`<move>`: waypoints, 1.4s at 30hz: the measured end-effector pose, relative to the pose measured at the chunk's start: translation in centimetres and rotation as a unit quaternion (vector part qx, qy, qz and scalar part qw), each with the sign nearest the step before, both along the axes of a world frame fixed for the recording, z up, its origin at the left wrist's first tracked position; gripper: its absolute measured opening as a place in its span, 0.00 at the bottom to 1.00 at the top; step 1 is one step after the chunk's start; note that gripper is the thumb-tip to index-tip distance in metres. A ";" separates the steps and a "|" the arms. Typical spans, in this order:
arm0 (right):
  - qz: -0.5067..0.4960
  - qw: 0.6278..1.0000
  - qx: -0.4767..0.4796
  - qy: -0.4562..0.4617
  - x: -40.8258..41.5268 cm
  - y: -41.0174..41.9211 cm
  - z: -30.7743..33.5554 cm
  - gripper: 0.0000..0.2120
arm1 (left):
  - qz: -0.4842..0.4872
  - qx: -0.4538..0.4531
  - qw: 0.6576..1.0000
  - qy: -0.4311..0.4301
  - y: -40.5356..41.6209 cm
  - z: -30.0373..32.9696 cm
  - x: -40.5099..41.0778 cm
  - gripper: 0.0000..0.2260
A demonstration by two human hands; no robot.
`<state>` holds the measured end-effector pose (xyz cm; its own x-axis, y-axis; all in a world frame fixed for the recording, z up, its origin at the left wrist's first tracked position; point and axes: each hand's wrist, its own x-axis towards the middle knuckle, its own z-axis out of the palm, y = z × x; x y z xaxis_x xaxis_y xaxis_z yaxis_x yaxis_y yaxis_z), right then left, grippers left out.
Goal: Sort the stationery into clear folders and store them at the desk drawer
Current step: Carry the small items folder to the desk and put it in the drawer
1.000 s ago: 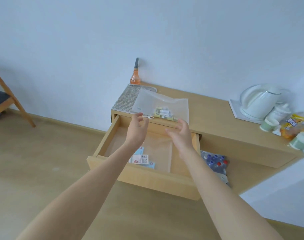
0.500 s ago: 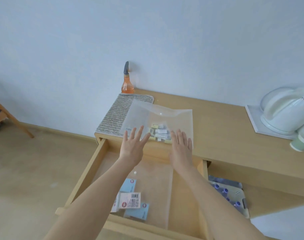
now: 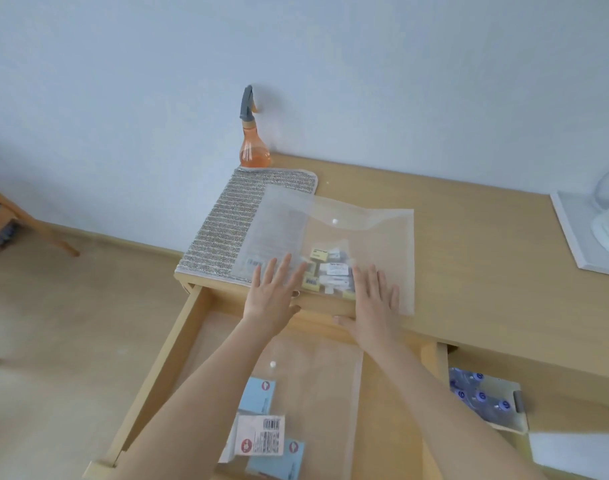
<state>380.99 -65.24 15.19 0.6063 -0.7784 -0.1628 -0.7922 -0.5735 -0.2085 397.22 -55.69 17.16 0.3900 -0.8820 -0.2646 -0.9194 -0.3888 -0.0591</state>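
Clear folder (image 3: 361,237) lies at the table's (image 3: 469,258) front edge; your left hand (image 3: 273,299) and right hand (image 3: 374,306) rest spread on it.

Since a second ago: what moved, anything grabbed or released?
Both hands reached forward from above the open drawer: left hand and right hand now lie flat on the near edge of the clear folder, thumbs at the desk's front edge. Nothing lifted or released. The folder stays on the desk, and the other folder stays in the drawer.
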 end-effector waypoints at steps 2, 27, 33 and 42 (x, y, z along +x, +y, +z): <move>-0.005 1.000 0.009 -0.007 0.0 0.1 -0.3 0.48 | -0.002 -0.001 1.000 0.004 0.1 -0.3 0.2 0.37; -0.022 0.997 -0.047 -0.064 -3.6 9.0 -1.0 0.40 | -0.139 -0.100 0.981 -0.087 8.5 -0.5 2.6 0.50; -0.012 0.996 -0.053 -0.066 -4.7 9.9 -2.4 0.40 | -0.166 -0.111 0.976 -0.089 8.0 -1.3 2.0 0.49; 0.013 0.992 -0.048 -0.112 -5.5 12.4 -4.0 0.40 | -0.145 -0.149 0.976 -0.072 13.1 -4.0 1.4 0.50</move>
